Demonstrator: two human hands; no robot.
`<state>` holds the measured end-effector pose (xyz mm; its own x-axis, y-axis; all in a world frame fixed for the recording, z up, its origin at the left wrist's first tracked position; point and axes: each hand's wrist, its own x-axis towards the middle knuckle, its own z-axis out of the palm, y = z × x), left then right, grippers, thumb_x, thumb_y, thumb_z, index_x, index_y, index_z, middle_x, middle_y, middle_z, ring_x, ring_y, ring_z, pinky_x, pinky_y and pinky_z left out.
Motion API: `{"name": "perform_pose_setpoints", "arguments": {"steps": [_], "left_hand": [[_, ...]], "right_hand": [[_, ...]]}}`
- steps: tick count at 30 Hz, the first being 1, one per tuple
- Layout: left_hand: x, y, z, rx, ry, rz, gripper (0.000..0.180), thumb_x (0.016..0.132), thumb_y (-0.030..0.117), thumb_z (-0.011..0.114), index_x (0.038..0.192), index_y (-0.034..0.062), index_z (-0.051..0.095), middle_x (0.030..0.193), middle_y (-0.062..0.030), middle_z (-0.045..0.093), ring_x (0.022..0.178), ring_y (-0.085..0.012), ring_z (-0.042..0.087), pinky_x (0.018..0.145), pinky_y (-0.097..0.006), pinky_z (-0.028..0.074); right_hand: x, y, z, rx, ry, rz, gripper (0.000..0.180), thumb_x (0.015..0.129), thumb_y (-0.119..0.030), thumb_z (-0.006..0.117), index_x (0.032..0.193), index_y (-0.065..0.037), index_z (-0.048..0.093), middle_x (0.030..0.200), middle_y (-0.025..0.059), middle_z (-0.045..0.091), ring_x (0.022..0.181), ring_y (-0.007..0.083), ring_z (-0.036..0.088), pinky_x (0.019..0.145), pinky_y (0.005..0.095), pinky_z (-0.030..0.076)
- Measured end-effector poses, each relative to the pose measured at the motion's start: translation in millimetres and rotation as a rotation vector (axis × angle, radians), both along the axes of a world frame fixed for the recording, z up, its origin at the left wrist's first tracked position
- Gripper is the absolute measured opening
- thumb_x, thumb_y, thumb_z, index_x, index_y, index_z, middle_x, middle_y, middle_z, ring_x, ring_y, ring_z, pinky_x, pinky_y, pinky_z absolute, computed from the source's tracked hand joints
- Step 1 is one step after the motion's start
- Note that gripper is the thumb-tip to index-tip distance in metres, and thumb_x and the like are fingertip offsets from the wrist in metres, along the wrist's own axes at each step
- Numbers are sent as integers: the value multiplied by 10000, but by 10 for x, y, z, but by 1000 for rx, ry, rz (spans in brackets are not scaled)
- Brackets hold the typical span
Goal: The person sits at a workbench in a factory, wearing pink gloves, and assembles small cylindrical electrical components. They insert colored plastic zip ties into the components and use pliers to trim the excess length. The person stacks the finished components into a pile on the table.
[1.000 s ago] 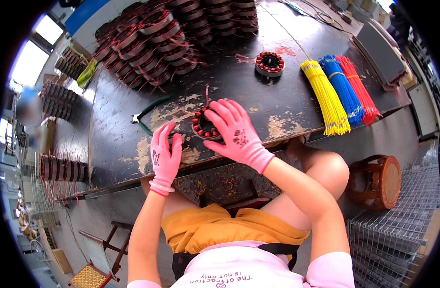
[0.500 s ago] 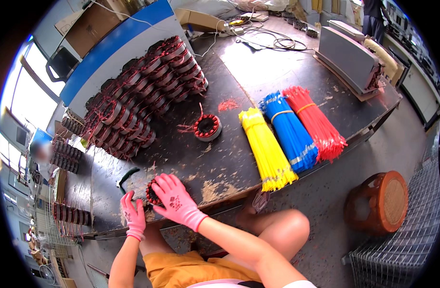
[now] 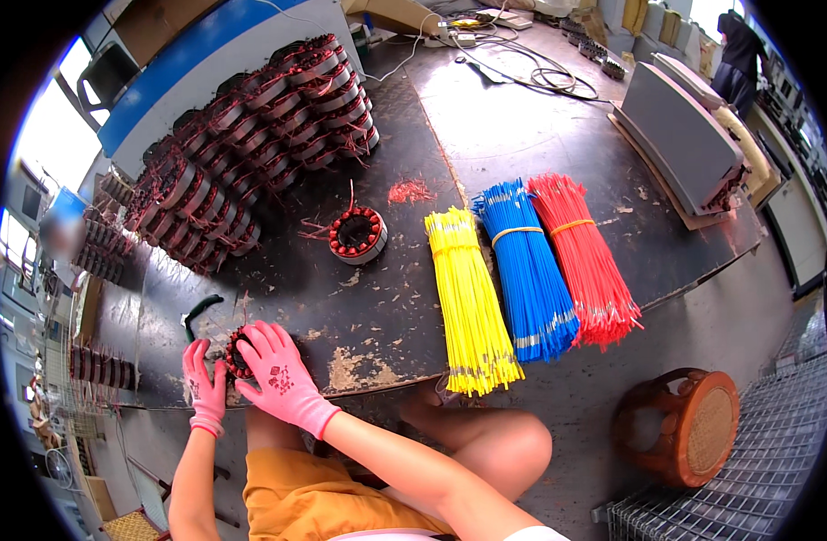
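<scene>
While both hands work at the near left edge of the dark counter (image 3: 521, 153), a small round motor coil (image 3: 237, 353) with red windings sits between them, mostly covered. The right hand (image 3: 283, 379), in a pink glove, lies over the coil from the right with its fingers spread across the top and curled onto it, so its grip is closed on the coil. The left hand (image 3: 201, 383), also in a pink glove, presses against the coil's left side with fingers bent around it (how tightly it holds cannot be told). A green-handled tool (image 3: 197, 311) lies on the counter just behind the hands, apart from them.

Farther back, near the middle of the counter, a second coil (image 3: 357, 234) with red windings and loose wire ends stands alone. Behind it to the left, a large stack of coils (image 3: 251, 126) is piled in rows along the back edge. To the right of the lone coil lie three bundles of thin ties side by side: a yellow bundle (image 3: 467, 298) reaching over the front edge, a blue bundle (image 3: 526, 266) touching it, and a red bundle (image 3: 580, 257) beside the blue, the blue and red each bound by a band.

A grey metal box (image 3: 684, 144) rests at the far right of the counter. On the floor to the right, a round wooden stool (image 3: 684, 433) stands near the person's bare knee (image 3: 512, 446)
</scene>
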<state>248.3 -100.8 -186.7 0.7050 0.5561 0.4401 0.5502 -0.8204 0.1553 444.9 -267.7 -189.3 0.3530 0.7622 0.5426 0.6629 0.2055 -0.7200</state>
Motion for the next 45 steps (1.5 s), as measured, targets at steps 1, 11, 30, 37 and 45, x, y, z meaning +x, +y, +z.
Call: {"name": "perform_pose_setpoints", "arguments": {"steps": [1,11,30,37,45], "left_hand": [[-4,2,-8,5,6,-3,484,951,189,620,1395,31,512,1423,-184,482,1348,-383,436,1147,-485,334],[-21,8,25,-71,-63,-25,479,949,201,637,1385,36,528,1416,-178,500,1352,-379,436,1154,-477,322],[49,-6,18,-126,-317,-184,431,953,202,673,1353,82,570,1388,-138,525,1316,-359,462,1127,-475,354],[10,12,67,-184,-320,-190,424,947,197,684,1340,77,579,1375,-132,535,1297,-352,482,1106,-468,378],[0,-2,105,-197,-258,-201,417,950,167,678,1342,67,581,1375,-139,544,1283,-348,503,1101,-456,387]], "right_hand": [[8,-10,2,-2,4,1,662,857,-384,702,1359,7,522,1481,234,449,1437,422,352,1225,527,244],[-7,33,34,73,56,-35,549,873,-322,706,1306,-20,556,1412,215,503,1368,421,425,1176,521,316],[1181,-2015,694,-817,-631,-1058,380,865,-408,758,1047,-87,668,1004,97,669,986,293,654,824,436,514],[1203,-1867,778,-853,-369,-1084,202,924,-317,697,918,-117,668,871,69,716,837,283,704,741,409,542],[1350,-1875,936,-907,-285,-1121,231,962,-329,657,986,-100,665,915,108,743,869,324,720,761,432,549]]}}
